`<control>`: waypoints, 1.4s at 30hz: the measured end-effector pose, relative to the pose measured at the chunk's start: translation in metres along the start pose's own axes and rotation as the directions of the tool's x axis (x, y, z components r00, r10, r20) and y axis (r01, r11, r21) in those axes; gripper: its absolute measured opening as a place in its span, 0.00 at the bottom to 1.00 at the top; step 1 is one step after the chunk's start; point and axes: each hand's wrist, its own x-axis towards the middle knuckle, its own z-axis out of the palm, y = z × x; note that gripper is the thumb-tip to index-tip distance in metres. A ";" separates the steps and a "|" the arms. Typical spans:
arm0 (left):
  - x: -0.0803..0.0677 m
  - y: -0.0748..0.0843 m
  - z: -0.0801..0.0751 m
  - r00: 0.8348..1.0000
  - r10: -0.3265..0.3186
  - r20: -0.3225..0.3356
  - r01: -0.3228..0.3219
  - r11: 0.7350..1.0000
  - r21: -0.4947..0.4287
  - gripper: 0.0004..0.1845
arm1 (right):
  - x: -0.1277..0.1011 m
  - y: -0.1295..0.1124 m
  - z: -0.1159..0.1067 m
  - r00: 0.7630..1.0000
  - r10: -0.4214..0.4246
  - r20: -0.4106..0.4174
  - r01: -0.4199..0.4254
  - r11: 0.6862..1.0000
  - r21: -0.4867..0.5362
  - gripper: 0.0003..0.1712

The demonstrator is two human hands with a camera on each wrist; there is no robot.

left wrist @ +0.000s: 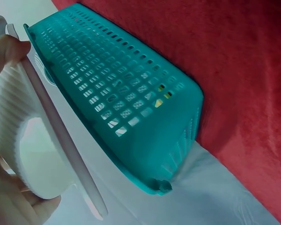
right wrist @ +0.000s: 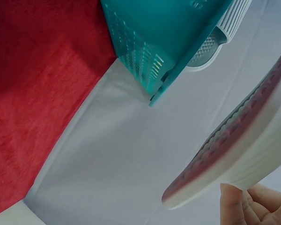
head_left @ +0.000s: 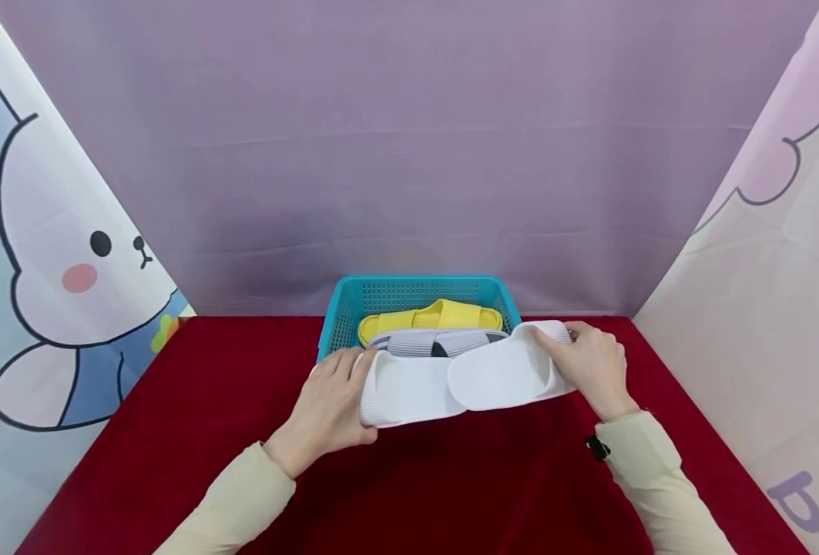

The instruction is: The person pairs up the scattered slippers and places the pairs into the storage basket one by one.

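Note:
Two white slide slippers are held up in front of the basket, end to end, their heels overlapping in the head view. My left hand (head_left: 333,401) grips the left white slipper (head_left: 416,388) around its strap end. With thumb and fingers, my right hand (head_left: 589,364) grips the right white slipper (head_left: 495,376) at its strap end; its heel lies over the left one's. In the right wrist view the slipper's ridged sole (right wrist: 229,136) shows, with fingers (right wrist: 232,201) below it. Behind them, a grey slipper (head_left: 409,341) and yellow slippers (head_left: 388,324) lie in the blue-green basket (head_left: 336,308).
The perforated basket stands on a red cloth (head_left: 243,385) against the purple back sheet (head_left: 416,154). Printed panels rise on both sides, the left panel (head_left: 69,347) bearing a cartoon animal. A dark band (head_left: 598,447) sits at the right wrist.

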 end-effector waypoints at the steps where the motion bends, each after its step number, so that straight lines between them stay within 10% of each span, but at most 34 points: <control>1: 0.001 0.001 0.000 1.000 0.000 0.003 0.000 1.000 0.002 0.59 | 0.000 -0.001 0.001 1.000 0.002 -0.001 -0.002 1.000 0.002 0.46; 42: 0.024 0.019 -0.003 1.000 0.027 0.013 -0.028 1.000 0.014 0.58 | -0.011 -0.041 0.031 0.969 -0.055 -0.242 0.060 0.998 0.013 0.42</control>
